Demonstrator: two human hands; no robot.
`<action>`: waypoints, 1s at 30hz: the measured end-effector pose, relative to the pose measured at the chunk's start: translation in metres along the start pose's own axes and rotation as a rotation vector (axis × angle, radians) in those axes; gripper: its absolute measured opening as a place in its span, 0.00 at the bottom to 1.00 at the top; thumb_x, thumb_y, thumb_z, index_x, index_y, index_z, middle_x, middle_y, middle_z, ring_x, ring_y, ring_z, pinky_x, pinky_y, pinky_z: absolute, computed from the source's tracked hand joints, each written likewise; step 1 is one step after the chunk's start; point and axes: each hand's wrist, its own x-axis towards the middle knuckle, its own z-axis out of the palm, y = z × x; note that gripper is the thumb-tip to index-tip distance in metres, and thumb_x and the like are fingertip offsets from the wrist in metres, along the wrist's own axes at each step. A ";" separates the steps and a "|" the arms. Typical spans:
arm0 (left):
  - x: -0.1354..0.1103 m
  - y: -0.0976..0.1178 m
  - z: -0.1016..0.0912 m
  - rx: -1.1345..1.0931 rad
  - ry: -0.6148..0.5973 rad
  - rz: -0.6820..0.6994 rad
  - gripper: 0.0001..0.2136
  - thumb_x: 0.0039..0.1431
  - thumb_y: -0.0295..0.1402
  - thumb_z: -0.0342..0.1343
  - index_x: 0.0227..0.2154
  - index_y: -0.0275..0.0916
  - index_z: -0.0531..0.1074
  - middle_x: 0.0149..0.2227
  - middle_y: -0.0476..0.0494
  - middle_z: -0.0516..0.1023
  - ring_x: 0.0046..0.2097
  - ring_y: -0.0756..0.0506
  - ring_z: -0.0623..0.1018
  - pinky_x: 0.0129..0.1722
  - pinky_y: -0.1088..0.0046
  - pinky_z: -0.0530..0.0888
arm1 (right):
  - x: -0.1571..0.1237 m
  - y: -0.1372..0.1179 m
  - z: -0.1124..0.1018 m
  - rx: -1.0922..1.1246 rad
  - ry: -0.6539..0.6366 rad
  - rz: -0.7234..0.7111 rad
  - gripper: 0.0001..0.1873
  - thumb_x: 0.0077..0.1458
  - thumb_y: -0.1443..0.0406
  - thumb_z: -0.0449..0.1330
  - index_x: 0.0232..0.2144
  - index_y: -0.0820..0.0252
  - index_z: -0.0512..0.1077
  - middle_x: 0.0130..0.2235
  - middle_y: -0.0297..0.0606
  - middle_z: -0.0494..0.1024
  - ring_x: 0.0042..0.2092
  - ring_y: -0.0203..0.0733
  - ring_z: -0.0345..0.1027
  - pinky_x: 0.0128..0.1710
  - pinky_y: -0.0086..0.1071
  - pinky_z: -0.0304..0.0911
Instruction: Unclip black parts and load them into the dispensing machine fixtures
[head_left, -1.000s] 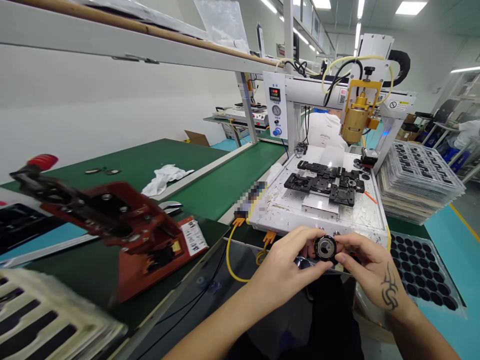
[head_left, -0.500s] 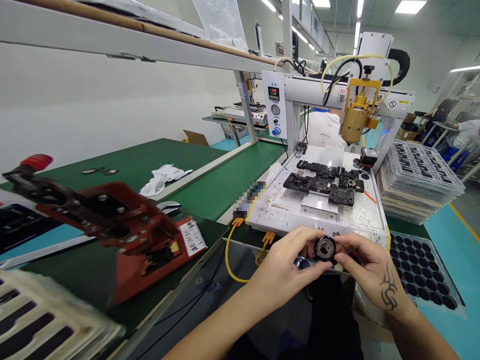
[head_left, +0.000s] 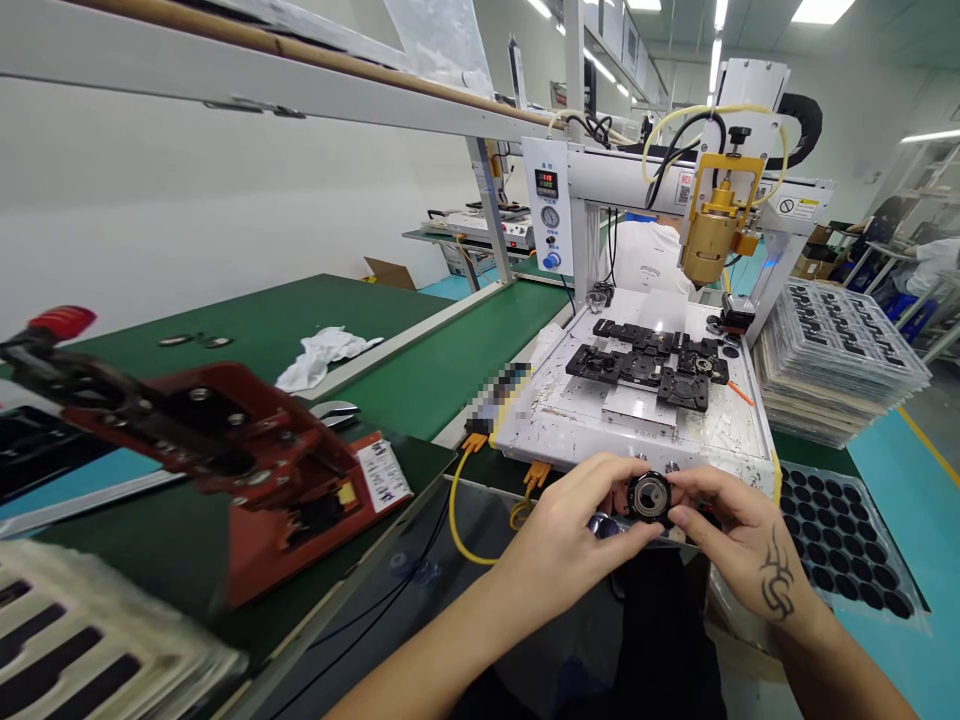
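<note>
A small round black part [head_left: 649,497] with a shiny metal centre is pinched between both hands, just in front of the white machine base [head_left: 585,425]. My left hand [head_left: 574,535] grips it from the left with thumb and fingers closed. My right hand [head_left: 739,545], with a tattoo on its back, holds the right side. Black fixtures [head_left: 649,365] lie on the machine's plate, under a gold dispensing head [head_left: 712,235].
A red hand press [head_left: 225,450] stands on the green bench at left. A white cloth [head_left: 319,355] lies on the green conveyor. Stacked trays [head_left: 836,360] sit at right, a black-dotted tray [head_left: 844,540] below them. Another person in white stands behind the machine.
</note>
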 end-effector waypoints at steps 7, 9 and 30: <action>0.000 -0.003 0.000 -0.003 0.003 -0.006 0.20 0.60 0.24 0.70 0.54 0.44 0.75 0.38 0.51 0.76 0.37 0.47 0.76 0.40 0.72 0.76 | 0.001 -0.001 0.000 0.001 0.005 -0.007 0.12 0.69 0.60 0.66 0.53 0.47 0.80 0.49 0.38 0.85 0.49 0.49 0.80 0.50 0.41 0.74; 0.000 -0.003 0.000 -0.010 0.001 -0.016 0.20 0.60 0.25 0.70 0.54 0.44 0.75 0.39 0.51 0.76 0.37 0.47 0.76 0.40 0.72 0.76 | 0.002 -0.002 0.000 -0.003 0.003 0.000 0.12 0.69 0.59 0.66 0.53 0.48 0.80 0.49 0.40 0.85 0.49 0.49 0.80 0.50 0.42 0.74; 0.055 -0.139 -0.052 0.397 0.060 -0.294 0.17 0.59 0.44 0.62 0.46 0.41 0.77 0.50 0.37 0.82 0.53 0.34 0.80 0.56 0.55 0.76 | -0.031 0.019 -0.017 -0.116 -0.057 0.144 0.11 0.70 0.57 0.62 0.47 0.50 0.82 0.42 0.38 0.86 0.43 0.48 0.81 0.44 0.36 0.77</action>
